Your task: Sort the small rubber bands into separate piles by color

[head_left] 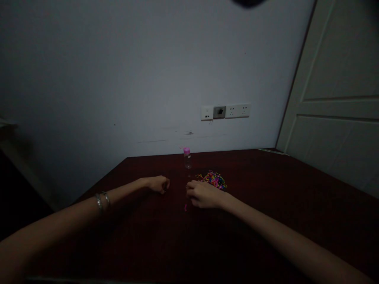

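Note:
My left hand (158,184) rests low over the dark red table, its fingers curled together; whatever they hold, if anything, is too small to make out. To its right, my right hand (204,194) has bent fingers pressed together, and their contents cannot be made out either. A heap of small multicoloured bands (215,179) lies just behind my right hand. One small pink piece (185,207) lies on the table in front of its fingertips. Farther back stands an upright clear bottle (188,161) with a pink cap (186,150).
The dark red table (251,165) meets a pale wall (148,79) at its back edge. Sockets and switches (237,111) are set in the wall above it. A panelled white door (340,102) stands at the right.

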`<state>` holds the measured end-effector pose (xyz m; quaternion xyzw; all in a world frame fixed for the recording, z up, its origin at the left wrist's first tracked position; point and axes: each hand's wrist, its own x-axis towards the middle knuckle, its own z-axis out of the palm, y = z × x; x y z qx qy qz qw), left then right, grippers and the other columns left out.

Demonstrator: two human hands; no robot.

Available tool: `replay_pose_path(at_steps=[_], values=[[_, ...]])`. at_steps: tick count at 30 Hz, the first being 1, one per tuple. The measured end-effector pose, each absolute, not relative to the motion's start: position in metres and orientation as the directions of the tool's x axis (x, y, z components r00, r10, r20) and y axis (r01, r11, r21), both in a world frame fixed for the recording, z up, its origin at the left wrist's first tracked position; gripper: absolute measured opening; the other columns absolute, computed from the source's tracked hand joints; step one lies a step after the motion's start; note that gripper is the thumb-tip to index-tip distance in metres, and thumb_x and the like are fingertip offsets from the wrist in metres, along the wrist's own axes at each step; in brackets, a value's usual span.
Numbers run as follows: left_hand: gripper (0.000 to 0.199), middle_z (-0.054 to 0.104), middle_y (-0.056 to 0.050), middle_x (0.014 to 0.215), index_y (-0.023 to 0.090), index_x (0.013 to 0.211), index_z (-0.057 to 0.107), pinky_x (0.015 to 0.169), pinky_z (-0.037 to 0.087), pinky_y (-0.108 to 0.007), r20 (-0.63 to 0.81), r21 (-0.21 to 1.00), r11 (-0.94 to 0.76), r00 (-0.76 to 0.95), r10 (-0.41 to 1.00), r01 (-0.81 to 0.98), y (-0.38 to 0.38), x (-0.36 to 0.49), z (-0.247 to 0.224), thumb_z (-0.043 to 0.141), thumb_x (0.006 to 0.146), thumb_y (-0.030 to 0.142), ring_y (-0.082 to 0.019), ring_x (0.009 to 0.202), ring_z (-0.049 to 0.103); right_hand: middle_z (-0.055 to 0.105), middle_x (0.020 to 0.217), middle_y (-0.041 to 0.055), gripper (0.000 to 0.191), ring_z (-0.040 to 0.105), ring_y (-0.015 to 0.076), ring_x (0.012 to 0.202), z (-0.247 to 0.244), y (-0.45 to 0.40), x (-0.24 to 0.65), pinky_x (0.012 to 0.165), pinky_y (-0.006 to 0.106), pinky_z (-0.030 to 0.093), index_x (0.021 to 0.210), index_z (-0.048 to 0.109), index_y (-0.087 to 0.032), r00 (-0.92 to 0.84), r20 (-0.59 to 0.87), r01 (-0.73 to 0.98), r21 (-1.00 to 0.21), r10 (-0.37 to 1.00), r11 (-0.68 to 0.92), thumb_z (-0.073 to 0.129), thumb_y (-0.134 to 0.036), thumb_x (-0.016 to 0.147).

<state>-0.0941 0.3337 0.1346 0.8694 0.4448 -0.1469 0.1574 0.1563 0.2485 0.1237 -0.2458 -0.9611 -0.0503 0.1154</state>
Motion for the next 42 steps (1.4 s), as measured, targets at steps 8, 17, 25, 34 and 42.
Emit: replay_pose_path(at_steps=[8, 17, 25, 34, 42], values=[[0.017, 0.056, -0.001, 0.06, 0.013, 0.074, 0.057, 0.044, 0.039, -0.018, -0.467, 0.2, -0.482, 0.515, 0.719, 0.853, 0.337, -0.091, 0.126, 0.049, 0.059, 0.013, -0.009, 0.046, 0.047, 0.058, 0.09, 0.0051, 0.02, 0.055, 0.0173, 0.079, 0.108, 0.234, 0.119, 0.059, 0.025, 0.043, 0.091, 0.059, -0.019, -0.918, 0.131, 0.384, 0.057, 0.375, 0.921, 0.049, -0.022, 0.075], [0.013, 0.056, -0.004, 0.056, 0.012, 0.074, 0.054, 0.043, 0.046, -0.027, -0.511, 0.159, -0.295, 0.334, 0.792, 0.942, 0.343, -0.092, 0.126, 0.049, 0.061, 0.013, -0.015, 0.043, 0.053, 0.059, 0.09, 0.0088, 0.019, 0.058, 0.0181, 0.078, 0.106, 0.251, 0.154, 0.063, 0.026, 0.044, 0.09, 0.058, -0.014, -0.884, 0.097, 0.467, 0.114, 0.458, 0.877, 0.048, -0.011, 0.074], [0.01, 0.053, -0.001, 0.05, 0.012, 0.069, 0.057, 0.044, 0.046, -0.023, -0.465, 0.21, -0.333, 0.393, 0.793, 0.919, 0.342, -0.089, 0.125, 0.053, 0.06, 0.015, -0.011, 0.041, 0.05, 0.056, 0.092, 0.0087, 0.016, 0.053, 0.0179, 0.086, 0.114, 0.248, 0.206, 0.072, 0.028, 0.043, 0.084, 0.061, -0.015, -0.783, 0.229, 0.574, -0.091, 0.578, 0.814, 0.049, -0.012, 0.075], [0.019, 0.055, 0.0, 0.064, 0.012, 0.081, 0.057, 0.047, 0.039, -0.017, -0.206, 0.537, -0.456, 0.635, 0.745, 0.71, 0.33, -0.028, 0.13, 0.05, 0.065, 0.02, -0.008, 0.053, 0.05, 0.058, 0.094, 0.0059, 0.017, 0.054, 0.0162, 0.087, 0.137, 0.263, 0.235, 0.079, 0.031, 0.043, 0.086, 0.061, -0.018, -0.493, 0.48, 0.606, -0.409, 0.726, 0.682, 0.049, -0.015, 0.075], [0.025, 0.056, -0.002, 0.074, 0.011, 0.092, 0.055, 0.057, 0.039, -0.02, 0.035, 0.504, -0.594, 0.672, 0.74, 0.628, 0.33, 0.008, 0.12, 0.05, 0.069, 0.02, -0.011, 0.064, 0.05, 0.059, 0.096, 0.0089, 0.027, 0.055, 0.0188, 0.089, 0.125, 0.28, 0.248, 0.082, 0.033, 0.042, 0.097, 0.061, -0.014, -0.431, 0.349, 0.703, -0.448, 0.832, 0.552, 0.054, -0.02, 0.071]])
